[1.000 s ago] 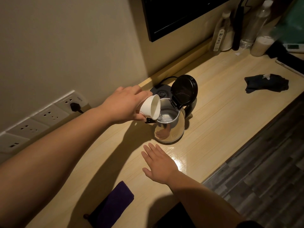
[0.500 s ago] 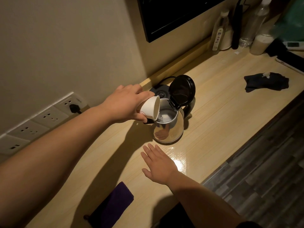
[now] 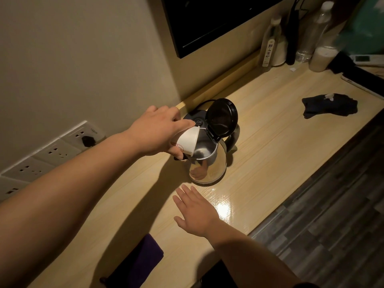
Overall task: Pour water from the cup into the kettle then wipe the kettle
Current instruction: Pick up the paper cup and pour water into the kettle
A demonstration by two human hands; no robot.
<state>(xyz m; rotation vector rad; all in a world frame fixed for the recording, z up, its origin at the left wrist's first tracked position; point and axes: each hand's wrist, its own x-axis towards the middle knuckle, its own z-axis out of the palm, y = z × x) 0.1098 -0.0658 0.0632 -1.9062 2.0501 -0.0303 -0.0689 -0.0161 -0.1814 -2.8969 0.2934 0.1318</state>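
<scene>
The left hand (image 3: 154, 132), fingers (image 3: 182, 123) clamped around a white paper cup (image 3: 188, 141), holds the cup tipped steeply with its mouth over the opening of the steel kettle (image 3: 209, 165), which stands on the wooden worktop (image 3: 280, 146) with its black lid (image 3: 222, 117) raised upright. The right hand (image 3: 196, 213) lies palm down with fingers spread apart, empty, on the worktop just in front of the kettle. A purple cloth (image 3: 143, 260) lies at the near edge and a dark cloth (image 3: 330, 108) well apart to the right.

L arm out, left hand (image 3: 158, 132) in closed grip; right hand (image 3: 194, 210) flat, fingers spread.
</scene>
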